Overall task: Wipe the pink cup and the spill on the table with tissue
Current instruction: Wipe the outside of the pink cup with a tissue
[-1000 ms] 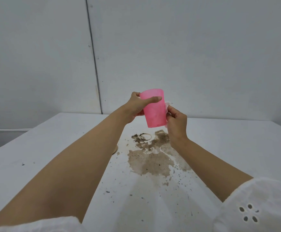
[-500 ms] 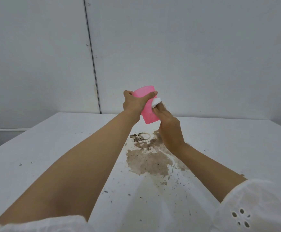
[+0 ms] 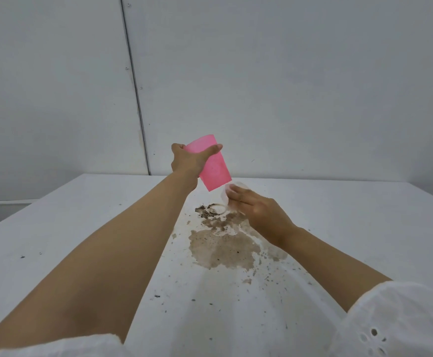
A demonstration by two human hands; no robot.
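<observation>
Within left grip (image 3: 188, 162), cup (image 3: 215, 173), presumably rim-up

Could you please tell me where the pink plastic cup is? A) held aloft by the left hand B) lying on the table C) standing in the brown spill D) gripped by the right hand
A: the left hand grips the pink plastic cup, tilted, above the white table; the right hand holds only white tissue.

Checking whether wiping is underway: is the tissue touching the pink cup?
Cannot tell. In the head view, the blurred tissue in the right hand sits right at the base of the pink cup, with neither contact nor a gap plainly visible.
</observation>
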